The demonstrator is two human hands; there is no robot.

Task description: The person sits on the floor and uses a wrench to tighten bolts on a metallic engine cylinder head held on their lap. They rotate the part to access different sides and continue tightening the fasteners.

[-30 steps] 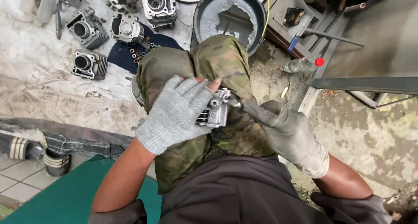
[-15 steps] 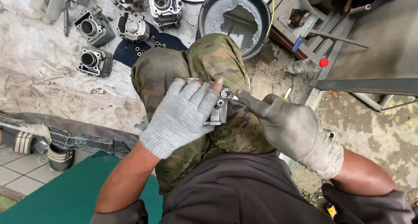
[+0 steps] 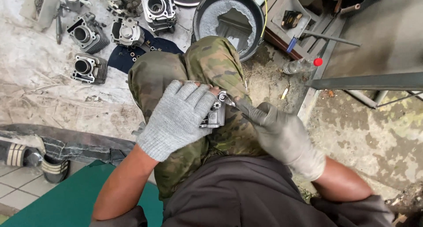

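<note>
Left hand [image 3: 178,117], in a light grey knit glove, lies palm-down over a small metal part [image 3: 214,114] at centre frame; grip closed on the part, fingers wrapped over its top, bare fingertips showing at the glove's open ends. The metal part is silver-grey, blocky, with a round bolt head or fitting on its right face; it rests on the person's camouflage-trousered knee [image 3: 207,64].

Right hand [image 3: 282,136], in a dirtier grey glove, right of centre, grip closed around a slim metal tool [image 3: 231,102]. The tool's tip meets the upper right edge of the metal part. Kind of tool cannot be told; its handle is hidden in the glove.

Outward, upper centre: a round dark basin [image 3: 229,20] with a grey crust inside, just beyond the knee. Upper left of the frame: several finned engine cylinders [image 3: 86,33] and other engine castings lie on a stained cloth-covered floor [image 3: 39,94]; a dark blue rag [image 3: 128,55] with small loose pieces sits among them. Upper right: a clear bottle with a red cap [image 3: 304,65] lies on its side near a wooden tray [image 3: 293,15]. Lower left: a striped sandal [image 3: 22,154] beside a green mat [image 3: 75,196].
</note>
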